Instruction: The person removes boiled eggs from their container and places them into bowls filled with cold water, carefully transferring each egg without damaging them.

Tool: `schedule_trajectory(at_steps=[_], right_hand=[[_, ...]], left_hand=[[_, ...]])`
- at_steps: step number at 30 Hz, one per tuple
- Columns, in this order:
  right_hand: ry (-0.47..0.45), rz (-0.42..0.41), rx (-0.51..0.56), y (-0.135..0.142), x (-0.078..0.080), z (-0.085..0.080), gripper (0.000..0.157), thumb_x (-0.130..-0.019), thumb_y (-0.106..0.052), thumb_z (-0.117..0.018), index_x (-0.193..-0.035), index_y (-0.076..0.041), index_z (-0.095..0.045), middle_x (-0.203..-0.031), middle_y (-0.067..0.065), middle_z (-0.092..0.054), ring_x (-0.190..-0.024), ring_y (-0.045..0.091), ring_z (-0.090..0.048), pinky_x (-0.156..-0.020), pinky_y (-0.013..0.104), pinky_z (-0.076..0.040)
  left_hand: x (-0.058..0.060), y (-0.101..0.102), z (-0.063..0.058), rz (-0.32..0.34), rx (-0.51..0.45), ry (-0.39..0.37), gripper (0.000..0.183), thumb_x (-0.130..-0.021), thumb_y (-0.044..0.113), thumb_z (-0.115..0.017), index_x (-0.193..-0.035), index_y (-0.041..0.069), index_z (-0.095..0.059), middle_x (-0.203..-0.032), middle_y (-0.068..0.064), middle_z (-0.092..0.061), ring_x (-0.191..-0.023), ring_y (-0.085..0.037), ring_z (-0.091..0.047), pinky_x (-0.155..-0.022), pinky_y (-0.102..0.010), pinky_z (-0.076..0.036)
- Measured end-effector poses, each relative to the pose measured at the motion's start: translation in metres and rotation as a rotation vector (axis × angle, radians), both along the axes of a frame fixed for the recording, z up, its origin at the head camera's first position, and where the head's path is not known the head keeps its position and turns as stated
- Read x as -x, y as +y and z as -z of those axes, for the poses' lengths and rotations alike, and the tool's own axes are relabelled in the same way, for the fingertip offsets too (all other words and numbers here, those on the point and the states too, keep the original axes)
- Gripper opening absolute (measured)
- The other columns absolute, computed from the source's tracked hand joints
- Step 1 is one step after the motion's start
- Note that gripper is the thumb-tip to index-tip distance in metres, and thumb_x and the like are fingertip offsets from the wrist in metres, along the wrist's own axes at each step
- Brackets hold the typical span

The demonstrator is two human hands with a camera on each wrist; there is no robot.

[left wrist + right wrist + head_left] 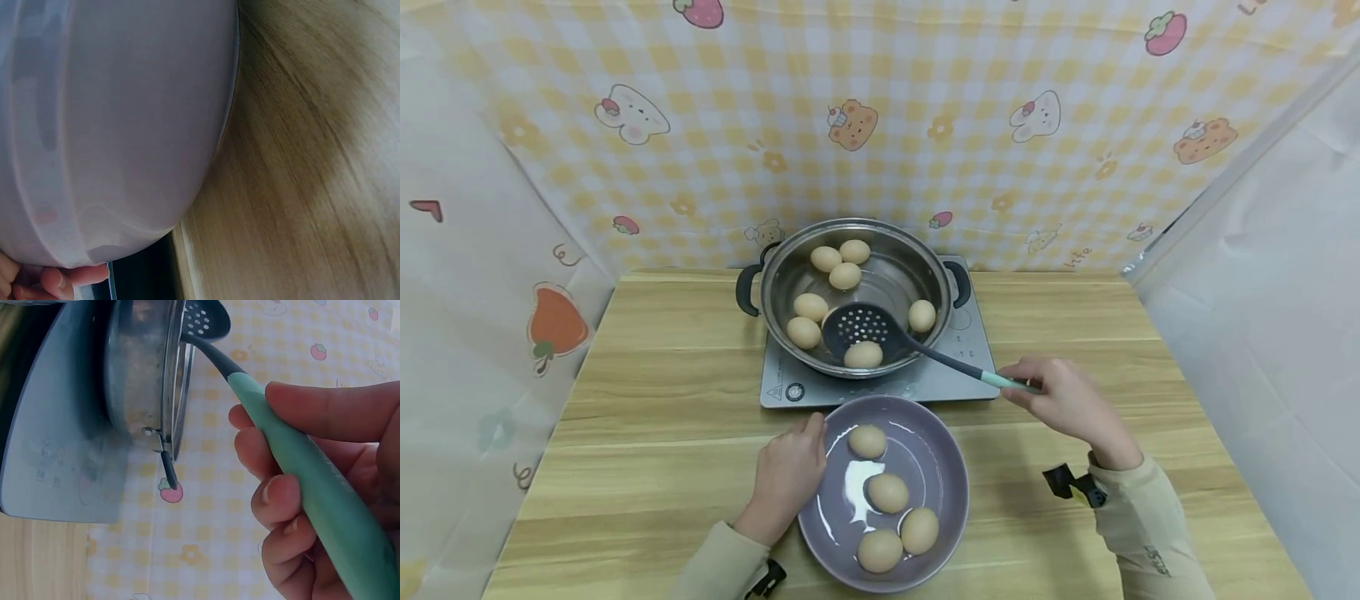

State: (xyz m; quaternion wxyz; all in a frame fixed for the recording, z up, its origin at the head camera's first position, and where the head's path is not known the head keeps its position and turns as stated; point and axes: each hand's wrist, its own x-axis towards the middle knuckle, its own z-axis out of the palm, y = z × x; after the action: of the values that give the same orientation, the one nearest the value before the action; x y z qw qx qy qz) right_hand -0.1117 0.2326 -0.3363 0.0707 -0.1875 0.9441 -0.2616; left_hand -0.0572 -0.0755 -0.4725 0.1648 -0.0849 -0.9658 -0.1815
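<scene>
My right hand [1067,400] grips the green handle [312,487] of a black slotted spoon [955,362]; its perforated head [859,321] is over the steel pot [940,271]. At the head's near edge is a brown egg [863,355]; whether the spoon bears its weight I cannot tell. Several more eggs [845,276] lie in the pot, one partly hidden behind the spoon. My left hand [786,471] holds the left rim of a purple bowl [951,475] containing several eggs [887,493]. In the left wrist view, the bowl's outer wall [137,125] hides most of that hand.
The pot stands on a grey induction cooktop [951,386], its black side handles [747,289] sticking out left and right. Below is a wooden table [662,375]. A yellow checked cloth [925,167] hangs behind, and white sheets [1285,275] flank both sides.
</scene>
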Motion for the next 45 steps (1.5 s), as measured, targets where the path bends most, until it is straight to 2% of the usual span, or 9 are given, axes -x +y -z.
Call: schedule_trajectory(at_steps=[8,12,18,26,29,37,45], right_hand=[[-0.088,0.002,0.009,-0.005,0.000,-0.002,0.015,-0.082,-0.004,-0.061,-0.096,-0.001,-0.067,-0.064,-0.001,-0.052,-0.050,0.008,-0.038,-0.047,0.023,-0.034],[-0.082,-0.017,0.027,-0.006,0.000,-0.001,0.014,-0.081,-0.005,-0.065,-0.094,-0.002,-0.067,-0.059,-0.004,-0.048,-0.048,0.005,-0.036,-0.045,0.022,-0.033],[-0.065,-0.031,0.044,-0.006,-0.001,0.000,0.013,-0.080,-0.003,-0.065,-0.092,-0.001,-0.067,-0.061,-0.004,-0.052,-0.048,0.004,-0.037,-0.046,0.021,-0.035],[-0.074,-0.038,0.061,0.001,-0.006,-0.010,0.013,-0.082,-0.004,-0.063,-0.094,0.000,-0.067,-0.065,-0.003,-0.052,-0.049,0.004,-0.037,-0.046,0.022,-0.035],[-0.082,-0.025,0.059,0.005,-0.010,-0.014,0.013,-0.083,-0.004,-0.062,-0.095,-0.001,-0.067,-0.062,-0.004,-0.048,-0.047,0.003,-0.035,-0.044,0.021,-0.033],[-0.037,-0.014,0.027,0.018,-0.028,-0.025,0.015,-0.083,-0.009,-0.063,-0.097,-0.004,-0.067,-0.054,-0.010,-0.037,-0.044,0.000,-0.030,-0.042,0.020,-0.030],[-0.009,-0.003,0.078,0.036,-0.053,-0.022,0.019,-0.083,-0.007,-0.064,-0.101,-0.005,-0.065,-0.054,-0.013,-0.031,-0.042,-0.003,-0.025,-0.040,0.020,-0.029]], left_hand=[[0.000,0.000,0.000,0.001,-0.004,0.012,0.008,-0.084,0.009,-0.057,-0.078,0.006,-0.052,-0.060,-0.007,-0.054,-0.040,-0.025,-0.051,-0.034,-0.033,-0.035],[0.000,-0.001,0.001,0.003,-0.004,0.018,0.009,-0.084,0.010,-0.057,-0.078,0.006,-0.052,-0.060,-0.007,-0.054,-0.040,-0.025,-0.051,-0.034,-0.033,-0.035],[0.000,0.000,0.000,0.000,-0.002,-0.001,0.008,-0.084,0.010,-0.056,-0.079,0.006,-0.053,-0.061,-0.007,-0.055,-0.041,-0.025,-0.052,-0.034,-0.033,-0.036],[0.000,0.000,0.000,0.003,-0.002,0.003,0.007,-0.084,0.010,-0.057,-0.079,0.006,-0.054,-0.062,-0.008,-0.056,-0.041,-0.024,-0.052,-0.034,-0.032,-0.035],[0.000,0.000,0.001,0.003,0.000,0.003,0.007,-0.084,0.010,-0.057,-0.079,0.006,-0.053,-0.062,-0.008,-0.056,-0.041,-0.024,-0.052,-0.034,-0.032,-0.035],[0.001,-0.001,0.002,0.003,-0.002,0.006,0.008,-0.084,0.010,-0.057,-0.079,0.005,-0.053,-0.059,-0.008,-0.054,-0.041,-0.024,-0.051,-0.034,-0.032,-0.035],[0.002,-0.001,0.004,0.009,-0.003,0.029,0.007,-0.083,0.010,-0.058,-0.080,0.005,-0.054,-0.060,-0.008,-0.055,-0.041,-0.025,-0.051,-0.034,-0.033,-0.035]])
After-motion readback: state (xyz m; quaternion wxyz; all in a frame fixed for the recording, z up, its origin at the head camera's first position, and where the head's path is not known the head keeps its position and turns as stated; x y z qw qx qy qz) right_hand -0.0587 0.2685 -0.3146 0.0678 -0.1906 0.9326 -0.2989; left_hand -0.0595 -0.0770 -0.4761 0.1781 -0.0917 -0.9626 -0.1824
